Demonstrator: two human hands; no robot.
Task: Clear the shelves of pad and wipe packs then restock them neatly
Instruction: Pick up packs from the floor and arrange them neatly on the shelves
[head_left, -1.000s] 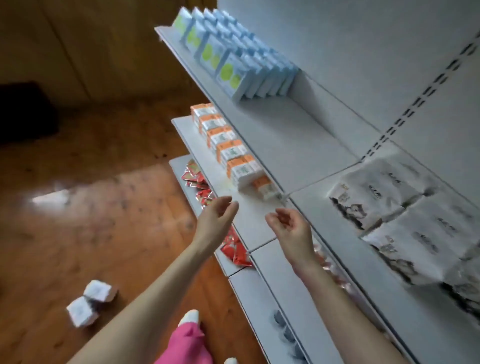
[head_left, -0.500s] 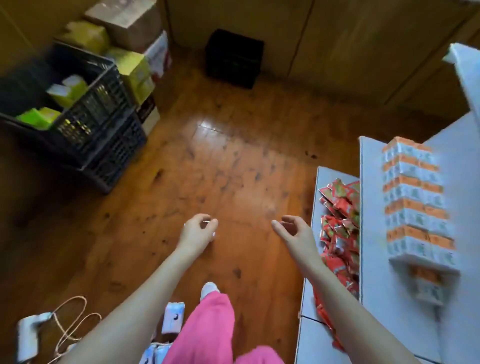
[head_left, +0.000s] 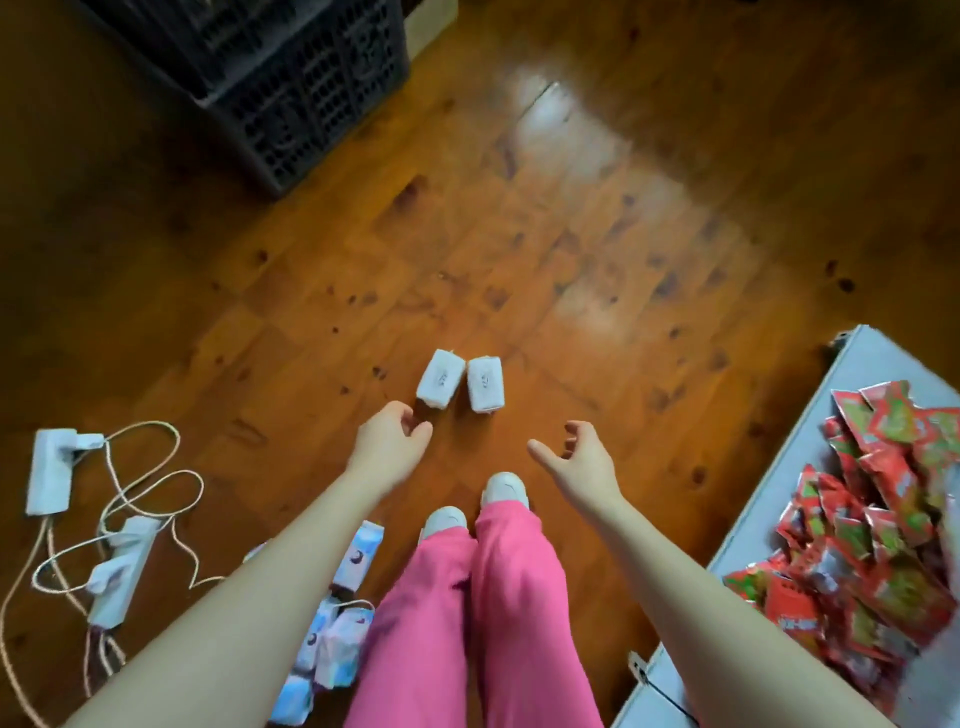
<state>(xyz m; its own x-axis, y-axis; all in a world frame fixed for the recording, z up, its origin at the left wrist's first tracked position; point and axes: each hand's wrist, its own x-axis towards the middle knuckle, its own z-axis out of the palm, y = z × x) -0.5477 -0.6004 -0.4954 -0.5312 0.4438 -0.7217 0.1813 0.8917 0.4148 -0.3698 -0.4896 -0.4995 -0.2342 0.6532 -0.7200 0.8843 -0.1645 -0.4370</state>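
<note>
Both hands reach down, empty: left hand (head_left: 389, 439) loosely curled, right hand (head_left: 576, 457) spread, above two small white wrapped packs (head_left: 461, 381) on the wooden floor (head_left: 597, 234).

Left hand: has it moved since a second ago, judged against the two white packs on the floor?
Yes. The left hand, earlier high above and far from the white packs, has come down to just short of them.
</note>
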